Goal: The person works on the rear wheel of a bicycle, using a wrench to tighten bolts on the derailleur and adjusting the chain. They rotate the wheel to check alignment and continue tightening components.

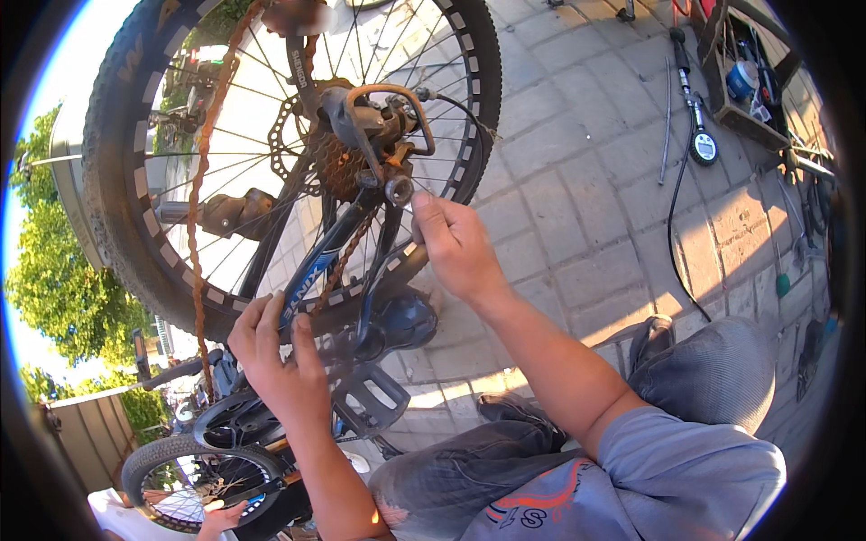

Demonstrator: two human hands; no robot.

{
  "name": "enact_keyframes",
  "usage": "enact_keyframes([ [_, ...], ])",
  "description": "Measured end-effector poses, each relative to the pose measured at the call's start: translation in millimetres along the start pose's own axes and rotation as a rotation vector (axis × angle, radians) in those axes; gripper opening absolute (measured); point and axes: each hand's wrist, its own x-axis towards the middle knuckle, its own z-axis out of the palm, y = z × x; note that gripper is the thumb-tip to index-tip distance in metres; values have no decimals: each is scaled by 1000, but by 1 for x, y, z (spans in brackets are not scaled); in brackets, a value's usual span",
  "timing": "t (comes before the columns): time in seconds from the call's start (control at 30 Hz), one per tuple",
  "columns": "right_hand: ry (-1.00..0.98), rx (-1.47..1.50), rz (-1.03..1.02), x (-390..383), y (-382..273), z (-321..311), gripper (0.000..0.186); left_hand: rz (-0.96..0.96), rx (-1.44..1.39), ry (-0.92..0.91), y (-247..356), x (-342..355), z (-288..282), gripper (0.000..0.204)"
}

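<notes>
Fingers (431,221) of the right hand (462,260): curled nearly closed, thumb uppermost, just beside a round metal fitting (399,190) at the rear axle; cannot tell what, if anything, is gripped. Left hand (293,383): fingers loosely parted, touching the blue-black frame tube (332,251). Rear wheel (336,167) left of centre; rusty chain (199,212) along its left side. Surface: grey paving (577,207), sunlit strips. Far right: digital gauge (704,146), tool crate (753,131). Near left: second bicycle wheel (137,467), another person's hand (219,518). Far left: trees (63,302).
</notes>
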Motion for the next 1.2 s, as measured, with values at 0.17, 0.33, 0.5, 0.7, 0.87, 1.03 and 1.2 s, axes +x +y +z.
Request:
enact_keyframes([
  [0.17, -75, -220, 51, 19, -6, -12, 50, 556, -380, -494, 116, 45, -43, 27],
  [0.33, -107, -318, -101, 29, -6, -21, 48, 882, -168, -664, 166, 40, -73, 28],
  [0.5, -43, -311, -23, 20, -6, -7, 55, 667, -97, -703, 142, 41, -92, 30],
  [0.7, 106, 1193, 636, -6, -43, 48, 48, 93, -14, -289, 27, 28, -9, 31],
  [0.87, 64, 640, 431, -10, -24, 24, 50, 35, -14, -157, -14, 22, 14, 31],
  [1.03, -86, -123, 46, 20, -2, -12, 55, -14, 37, -99, -17, 24, 29, 28],
  [1.2, -47, -88, 94, 20, 0, -8, 55, -26, 28, -25, -19, 23, 37, 31],
])
